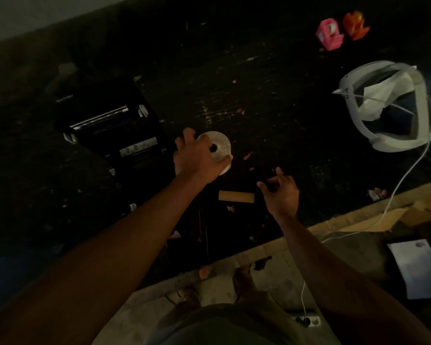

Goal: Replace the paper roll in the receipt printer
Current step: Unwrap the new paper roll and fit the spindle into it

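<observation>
— Right hand (283,192)?
— Hovering near the tabletop's (246,78) front edge, fingers spread, grip released (cardboard core (236,196) lying beside it).
— Left hand (197,158)?
— Grasping the paper roll (218,145), just right of the open receipt printer (110,123).

Matt paper roll (218,145), black plastic printer (110,120), scuffed dark tabletop (259,108).

A white headset (388,105) with trailing cable (406,175) lies on the dark table (271,78) near a pink tape dispenser (329,34).
</observation>
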